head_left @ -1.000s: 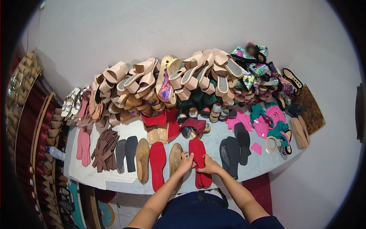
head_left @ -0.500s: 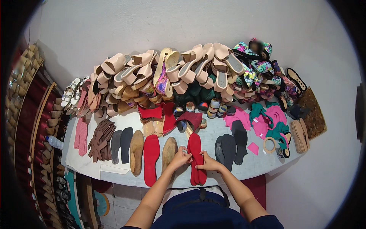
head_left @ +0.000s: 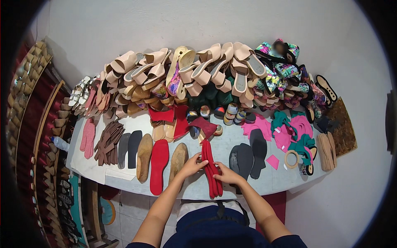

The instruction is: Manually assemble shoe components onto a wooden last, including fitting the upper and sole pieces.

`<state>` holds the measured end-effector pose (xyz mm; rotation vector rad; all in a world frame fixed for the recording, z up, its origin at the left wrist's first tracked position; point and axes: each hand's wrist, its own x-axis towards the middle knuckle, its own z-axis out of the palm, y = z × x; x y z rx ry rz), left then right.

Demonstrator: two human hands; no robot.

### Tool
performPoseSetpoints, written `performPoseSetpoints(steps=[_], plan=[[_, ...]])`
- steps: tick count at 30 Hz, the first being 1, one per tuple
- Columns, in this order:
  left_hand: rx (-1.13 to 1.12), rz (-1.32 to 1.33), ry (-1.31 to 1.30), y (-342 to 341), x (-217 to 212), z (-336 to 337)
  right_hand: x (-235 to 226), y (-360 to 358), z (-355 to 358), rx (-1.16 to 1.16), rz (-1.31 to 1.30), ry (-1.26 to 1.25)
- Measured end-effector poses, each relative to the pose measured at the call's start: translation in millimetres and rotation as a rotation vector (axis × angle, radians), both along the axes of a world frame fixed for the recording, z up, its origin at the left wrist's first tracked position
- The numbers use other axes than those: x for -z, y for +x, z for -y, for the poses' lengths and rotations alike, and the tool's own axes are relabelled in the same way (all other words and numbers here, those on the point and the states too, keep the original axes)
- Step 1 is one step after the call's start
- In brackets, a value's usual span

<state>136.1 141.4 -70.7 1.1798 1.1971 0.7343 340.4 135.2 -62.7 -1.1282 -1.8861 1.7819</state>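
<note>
A small stack of red insoles (head_left: pixel 211 182) stands on its long edges near the front of the table, between my hands. My left hand (head_left: pixel 193 165) grips its left side with thumb and fingers, and my right hand (head_left: pixel 227 174) pinches it from the right. Another red insole (head_left: pixel 159 167) lies flat to the left. On either side of that one sit wooden shoe lasts, one brown (head_left: pixel 144 157) and the other greyish (head_left: pixel 178 159), partly behind my left hand. Dark grey soles (head_left: pixel 245 159) rest right of my right hand.
Finished sandals (head_left: pixel 202 70) are heaped along the wall. Brown straps (head_left: pixel 109 144) and pink soles (head_left: pixel 87 138) lie at the left. Pink and green fabric pieces (head_left: pixel 289 128), a tape roll (head_left: pixel 291 159) and beige soles (head_left: pixel 326 151) are at the right. Shelves of lasts (head_left: pixel 53 165) stand left.
The red insoles have turned from lying nearly face up to standing on edge, so several layers show. Both hands keep hold of the stack. The whole view has shifted slightly.
</note>
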Motion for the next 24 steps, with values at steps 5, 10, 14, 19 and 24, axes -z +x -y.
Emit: performPoseSetpoints(steps=[5, 10, 14, 19, 24], plan=[[-0.011, -0.211, 0.081, 16, -13, -7, 3, -19, -31, 0.319, 0.108, 0.347], [-0.097, -0.362, 0.092, 22, -16, -9, -17, -36, -46, 0.299, 0.254, 0.389], [-0.131, -0.356, 0.126, 30, -22, -11, -14, -35, -50, 0.196, 0.366, 0.403], [-0.117, -0.488, 0.124, 36, -33, -13, -10, -34, -52, 0.219, 0.339, 0.344], [-0.324, -0.305, 0.234, -7, 40, -10, 12, -7, -62, 0.297, 0.064, 0.373]])
